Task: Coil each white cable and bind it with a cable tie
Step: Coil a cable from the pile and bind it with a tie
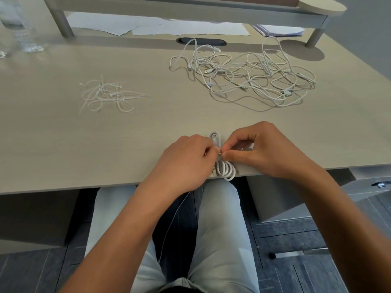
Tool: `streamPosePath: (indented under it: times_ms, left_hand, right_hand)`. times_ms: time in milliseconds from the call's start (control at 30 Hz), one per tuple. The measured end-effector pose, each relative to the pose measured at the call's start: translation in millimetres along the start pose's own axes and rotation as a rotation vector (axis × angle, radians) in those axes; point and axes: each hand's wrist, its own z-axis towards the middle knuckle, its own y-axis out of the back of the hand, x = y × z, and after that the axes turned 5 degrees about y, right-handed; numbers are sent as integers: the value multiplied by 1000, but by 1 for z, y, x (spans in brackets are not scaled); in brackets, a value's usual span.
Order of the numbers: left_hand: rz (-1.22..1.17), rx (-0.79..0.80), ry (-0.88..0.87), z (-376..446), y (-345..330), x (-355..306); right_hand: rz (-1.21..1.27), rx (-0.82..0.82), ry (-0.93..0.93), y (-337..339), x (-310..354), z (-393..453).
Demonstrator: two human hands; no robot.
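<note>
At the near edge of a pale wood-grain worktop [63,144], a left hand [184,159] and right hand [262,149] each pinch a cable tie around a coiled white cable [226,169]. Loose cable ties [105,96] lie far left, tangled white cables [249,77] far right, papers [148,26] under a raised shelf [169,5]; dark floor tiles [296,271] below.

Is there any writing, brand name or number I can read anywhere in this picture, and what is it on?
No text can be read anywhere.
Sheets of paper under the shelf: they look blank or too blurred to tell.
Water bottle: no label legible.
Coiled cable between the left hand and right hand: no marking visible.
Loose cables and cable ties: no marking visible.
</note>
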Motion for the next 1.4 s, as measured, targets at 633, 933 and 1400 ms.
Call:
streamPosePath:
  times_ms: [633, 933, 1400]
  left_hand:
    - [-46, -170, 9, -8, -10, 18]
    - [-9, -197, 10, -11, -14, 15]
    - [-287, -366, -61, -25, -27, 30]
  right_hand:
    - [0, 19, -61, -20, 9, 7]
    - [98, -27, -119, -23, 1, 1]
    - [82, -167, -217, -32, 22, -13]
